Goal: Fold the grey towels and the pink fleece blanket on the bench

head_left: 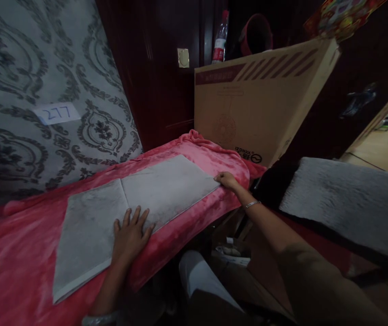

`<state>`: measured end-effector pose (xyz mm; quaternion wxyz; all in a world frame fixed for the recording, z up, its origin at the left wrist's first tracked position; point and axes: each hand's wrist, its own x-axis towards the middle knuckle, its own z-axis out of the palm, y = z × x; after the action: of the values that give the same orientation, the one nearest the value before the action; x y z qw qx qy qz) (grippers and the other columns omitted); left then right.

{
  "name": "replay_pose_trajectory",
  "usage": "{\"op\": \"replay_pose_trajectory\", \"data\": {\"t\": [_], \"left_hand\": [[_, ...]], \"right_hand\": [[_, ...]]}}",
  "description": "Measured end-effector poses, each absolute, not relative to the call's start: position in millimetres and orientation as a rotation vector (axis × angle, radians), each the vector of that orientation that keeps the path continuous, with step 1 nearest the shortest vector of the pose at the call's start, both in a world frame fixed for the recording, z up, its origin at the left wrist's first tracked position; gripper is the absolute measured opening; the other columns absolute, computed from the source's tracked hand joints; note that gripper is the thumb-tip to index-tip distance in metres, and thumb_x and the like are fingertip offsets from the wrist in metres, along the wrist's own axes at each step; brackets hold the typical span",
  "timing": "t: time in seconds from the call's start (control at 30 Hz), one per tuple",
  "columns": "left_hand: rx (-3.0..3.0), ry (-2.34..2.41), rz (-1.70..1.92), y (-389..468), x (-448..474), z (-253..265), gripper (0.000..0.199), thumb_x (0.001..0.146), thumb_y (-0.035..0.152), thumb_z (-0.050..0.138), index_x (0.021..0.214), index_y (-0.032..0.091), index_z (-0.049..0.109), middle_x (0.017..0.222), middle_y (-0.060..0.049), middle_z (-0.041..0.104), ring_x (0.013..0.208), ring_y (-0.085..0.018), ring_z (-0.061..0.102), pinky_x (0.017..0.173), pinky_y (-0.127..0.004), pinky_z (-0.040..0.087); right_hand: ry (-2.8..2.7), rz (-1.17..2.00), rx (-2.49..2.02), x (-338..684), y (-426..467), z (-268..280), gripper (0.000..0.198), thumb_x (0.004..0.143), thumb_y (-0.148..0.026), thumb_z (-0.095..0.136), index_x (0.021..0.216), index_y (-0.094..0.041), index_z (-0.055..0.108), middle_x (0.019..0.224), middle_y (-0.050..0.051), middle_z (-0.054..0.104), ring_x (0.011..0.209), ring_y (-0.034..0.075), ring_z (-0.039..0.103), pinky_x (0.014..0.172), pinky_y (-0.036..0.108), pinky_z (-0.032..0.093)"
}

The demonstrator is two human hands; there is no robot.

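A light grey folded cloth lies flat on a pink plush blanket, with a crease running across it. My left hand rests palm down on its near edge, close to that crease, fingers spread. At the cloth's right corner, my right hand pinches the edge between thumb and fingers. What kind of cloth this is, I cannot tell.
Behind the blanket leans a large cardboard box, with a bottle behind its top. Patterned wallpaper bearing a paper label borders the left. A grey plush-covered seat stands to the right.
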<state>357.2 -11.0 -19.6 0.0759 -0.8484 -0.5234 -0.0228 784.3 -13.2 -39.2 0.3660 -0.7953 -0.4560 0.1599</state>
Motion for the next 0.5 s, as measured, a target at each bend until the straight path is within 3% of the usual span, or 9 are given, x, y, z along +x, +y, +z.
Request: {"op": "replay_pose_trajectory", "data": {"t": [0.17,0.3,0.4,0.5], "left_hand": [[-2.541,-1.564,-0.055,-10.3,356.6,-20.5,0.057,0.099,0.046,0.039,0.153,0.028,0.042,0.164,-0.006,0.032,0.153,-0.036,0.024,0.117,-0.066,0.025],[-2.536,-1.56,-0.057,-9.4,355.5,-22.2,0.058,0.099,0.047,0.038,0.154,0.028,0.042,0.164,-0.006,0.032,0.153,-0.036,0.024,0.117,-0.066,0.024],[-2.533,-1.565,-0.042,-10.0,355.5,-21.1,0.058,0.099,0.047,0.037,0.154,0.028,0.041,0.165,-0.006,0.031,0.153,-0.036,0.024,0.117,-0.065,0.024],[-2.538,-1.572,-0.046,-11.2,356.7,-18.9,0.057,0.099,0.045,0.039,0.153,0.028,0.043,0.164,-0.006,0.032,0.152,-0.037,0.025,0.117,-0.066,0.024]], "right_hand": [[-1.224,0.376,-2.114,783.6,-14.6,-39.5,0.012,0.076,-0.023,0.061,0.066,-0.016,0.061,0.054,-0.005,0.053,0.051,0.009,0.046,0.051,0.02,0.035],[-1.28,0.259,-2.192,780.9,-13.3,-35.8,0.009,0.076,-0.016,0.063,0.068,-0.015,0.067,0.063,0.001,0.063,0.061,0.013,0.056,0.058,0.022,0.039],[-1.326,0.123,-2.202,770.7,-11.7,-26.8,0.015,0.081,-0.016,0.061,0.087,-0.014,0.075,0.087,0.012,0.072,0.084,0.021,0.065,0.074,0.026,0.046],[-1.447,-0.023,-2.097,748.3,-9.4,-19.0,0.036,0.091,-0.025,0.056,0.122,-0.015,0.07,0.126,0.017,0.067,0.119,0.027,0.058,0.098,0.034,0.045]]}}
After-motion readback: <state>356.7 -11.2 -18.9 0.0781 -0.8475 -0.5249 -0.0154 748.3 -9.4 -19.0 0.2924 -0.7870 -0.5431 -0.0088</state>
